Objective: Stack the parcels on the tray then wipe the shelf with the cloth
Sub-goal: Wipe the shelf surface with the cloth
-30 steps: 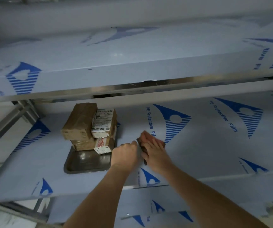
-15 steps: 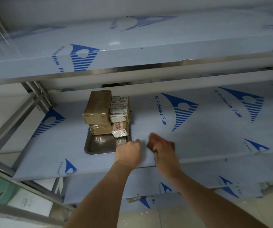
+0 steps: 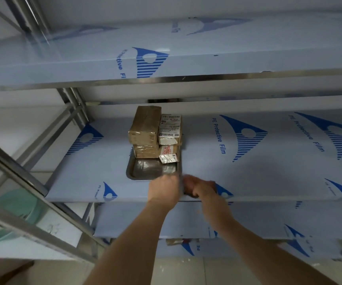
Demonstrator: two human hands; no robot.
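Note:
Several brown parcels, some with white labels, stand stacked at the back of a metal tray on the middle shelf. Just in front of the tray's right corner, my right hand grips a dark cloth on the shelf's front edge. Most of the cloth is hidden under that hand. My left hand sits close beside it on the left, at the tray's front rim. Only its back shows and its fingers are out of sight.
Blue-printed protective film covers the shelves. Another shelf hangs above and a lower one lies beneath. Steel rack posts run along the left. A pale green basin sits low on the left.
Both hands and the cloth have come back towards the shelf's front edge and leftwards, close to the tray. The view has pulled back and tilted up.

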